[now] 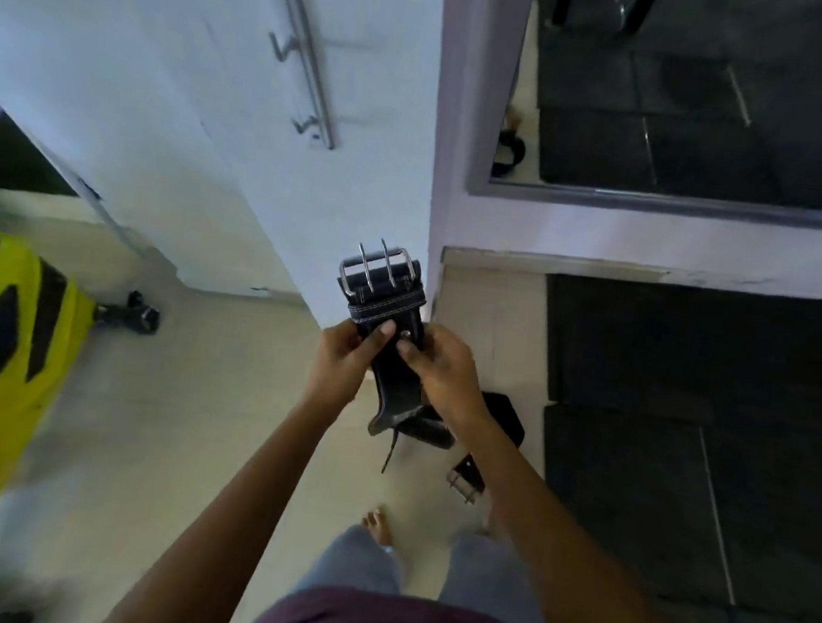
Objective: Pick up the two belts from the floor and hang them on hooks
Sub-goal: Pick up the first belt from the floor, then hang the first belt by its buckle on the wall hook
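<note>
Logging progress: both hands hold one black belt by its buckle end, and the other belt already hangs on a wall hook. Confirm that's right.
Not quite. The head view shows the other belt lying on the floor, not hung. The hooks are bare. Both the left hand and right hand do hold the black belt.

Home gym — rubber mats (693, 356), wall mirror (714, 114)

One wide camera on my head, tilted steeply down.

It looks forward and down past my chest at my left hand (345, 355) and right hand (443, 369), both close and central, with the floor (191, 416) below and the white wall (170, 91) rising ahead.
</note>
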Demonstrator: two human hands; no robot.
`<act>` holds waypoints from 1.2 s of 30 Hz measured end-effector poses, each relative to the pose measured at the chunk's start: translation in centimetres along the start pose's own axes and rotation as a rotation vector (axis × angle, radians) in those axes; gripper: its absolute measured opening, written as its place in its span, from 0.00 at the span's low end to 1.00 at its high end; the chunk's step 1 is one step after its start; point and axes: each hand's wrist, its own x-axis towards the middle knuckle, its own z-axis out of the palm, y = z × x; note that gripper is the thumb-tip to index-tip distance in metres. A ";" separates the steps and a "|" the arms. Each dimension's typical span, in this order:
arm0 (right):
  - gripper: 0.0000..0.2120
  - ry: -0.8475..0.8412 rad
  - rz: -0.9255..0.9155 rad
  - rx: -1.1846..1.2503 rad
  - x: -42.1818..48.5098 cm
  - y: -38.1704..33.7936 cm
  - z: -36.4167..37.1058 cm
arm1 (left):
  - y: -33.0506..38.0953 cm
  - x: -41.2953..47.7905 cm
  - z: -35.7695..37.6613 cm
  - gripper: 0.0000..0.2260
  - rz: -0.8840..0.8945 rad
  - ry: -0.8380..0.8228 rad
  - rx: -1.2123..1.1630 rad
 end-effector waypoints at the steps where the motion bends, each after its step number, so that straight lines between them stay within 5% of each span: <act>1: 0.11 -0.026 -0.025 -0.065 -1.4 -0.2 0.7 | 1.2 -0.8 -1.2 0.04 0.030 0.005 -0.028; 3: 0.15 -0.077 -0.033 -0.182 -3.2 0.1 1.7 | 3.2 -1.4 -2.9 0.05 0.066 0.012 -0.070; 8: 0.06 -0.145 -0.025 -0.314 -6.3 -0.1 4.1 | 9.6 -2.6 -7.0 0.07 0.255 0.042 -0.200; 14: 0.01 -0.125 -0.214 -0.111 -6.2 -8.3 3.4 | 13.3 -3.5 -6.9 0.08 0.378 0.003 -0.219; 20: 0.12 -0.041 -0.405 0.059 -5.6 -19.5 1.0 | 14.9 -5.4 -5.7 0.06 0.474 -0.042 -0.215; 24: 0.07 -0.126 -0.383 0.028 -5.9 -17.8 0.9 | 15.7 -5.9 -5.4 0.06 0.485 0.005 -0.231; 30: 0.15 -0.246 -0.194 -0.216 -8.8 -7.1 1.7 | 16.3 -6.2 -5.1 0.07 0.475 0.060 -0.249; 36: 0.06 -0.191 -0.346 -0.050 -8.0 -14.4 0.5 | 16.6 -6.5 -5.4 0.08 0.479 0.078 -0.243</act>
